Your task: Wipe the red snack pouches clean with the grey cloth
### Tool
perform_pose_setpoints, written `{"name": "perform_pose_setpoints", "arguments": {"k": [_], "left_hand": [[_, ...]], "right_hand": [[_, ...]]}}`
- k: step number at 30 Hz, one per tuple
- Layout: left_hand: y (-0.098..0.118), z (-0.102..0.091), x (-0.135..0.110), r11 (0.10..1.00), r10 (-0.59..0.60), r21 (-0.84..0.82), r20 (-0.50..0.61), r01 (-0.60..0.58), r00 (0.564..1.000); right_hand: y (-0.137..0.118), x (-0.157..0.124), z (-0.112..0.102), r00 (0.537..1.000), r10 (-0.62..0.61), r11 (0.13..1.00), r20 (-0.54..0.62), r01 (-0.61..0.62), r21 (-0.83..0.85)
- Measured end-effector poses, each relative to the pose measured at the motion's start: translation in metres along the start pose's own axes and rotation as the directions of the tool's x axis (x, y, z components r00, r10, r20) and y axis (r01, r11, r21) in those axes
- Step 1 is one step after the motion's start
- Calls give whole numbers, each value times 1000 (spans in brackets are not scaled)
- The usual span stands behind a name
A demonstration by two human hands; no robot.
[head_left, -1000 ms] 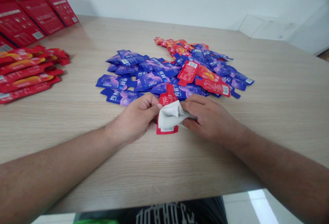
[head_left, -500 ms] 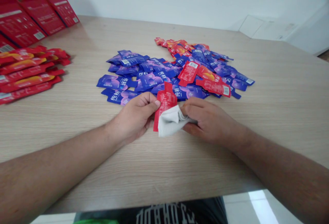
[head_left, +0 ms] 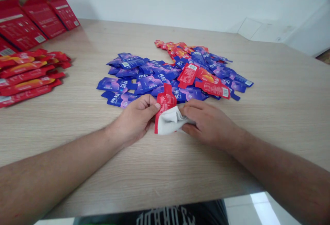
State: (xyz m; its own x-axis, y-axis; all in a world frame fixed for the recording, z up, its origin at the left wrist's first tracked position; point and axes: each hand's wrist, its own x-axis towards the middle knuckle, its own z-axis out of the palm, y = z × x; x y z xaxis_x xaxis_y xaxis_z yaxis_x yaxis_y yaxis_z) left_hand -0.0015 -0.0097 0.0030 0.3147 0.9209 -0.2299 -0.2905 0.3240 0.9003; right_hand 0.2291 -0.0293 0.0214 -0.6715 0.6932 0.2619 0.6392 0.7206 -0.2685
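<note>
1. And here we were, mid-surface (head_left: 268,121): my left hand (head_left: 132,118) had a red sachet (head_left: 165,102) pinched at its edge between thumb and fingers, a narrow grip, with the sachet tilted just in front of the pile.
2. My right hand (head_left: 208,123) was closed on a white cloth (head_left: 168,121), which was bunched around the lower part of the sachet, with my fingers pressing it in from the right.
3. Right behind my hands lay a loose heap of blue sachets (head_left: 154,80), with a few loose red sachets (head_left: 188,75) on top of it.
4. Well off to the left sat a row of stacked red sachets (head_left: 25,78), and open red cartons (head_left: 18,23) stood beyond them.
5. The danger was the slick foil: too light a pinch, or a hard tug on the cloth, could have pulled the sachet free and dropped it onto the heap.
6. Too much squeeze could have strained its seal, and a careless knuckle could have scattered the blue sachets. From up here, the grip looked firm, I'd say, but the cloth hid part of it.
</note>
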Motion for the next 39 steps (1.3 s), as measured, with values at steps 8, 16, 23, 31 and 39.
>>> {"name": "perform_pose_setpoints", "arguments": {"k": [8, 16, 23, 31, 39], "left_hand": [[-4, -3, 0, 983, 58, 170, 45, -65, 997], [-8, -12, 4, 949, 105, 290, 74, -122, 992], [-9, -13, 4, 946, 116, 294, 88, -136, 989], [-8, -14, 4, 926, 126, 345, 109, -157, 986], [-7, -12, 2, 910, 129, 385, 96, -156, 987]], "right_hand": [[-10, -1, 2, 996, -89, 996, 17, 89, 23], [-9, -1, 1, 1000, -22, 1000, -9, 22, 19], [-5, -1, 2, 995, 68, 998, -75, -69, -11], [-6, -1, 1, 999, 12, 1000, -39, -13, -3], [-15, -2, -2, 995, -93, 995, 44, 91, 51]]}}
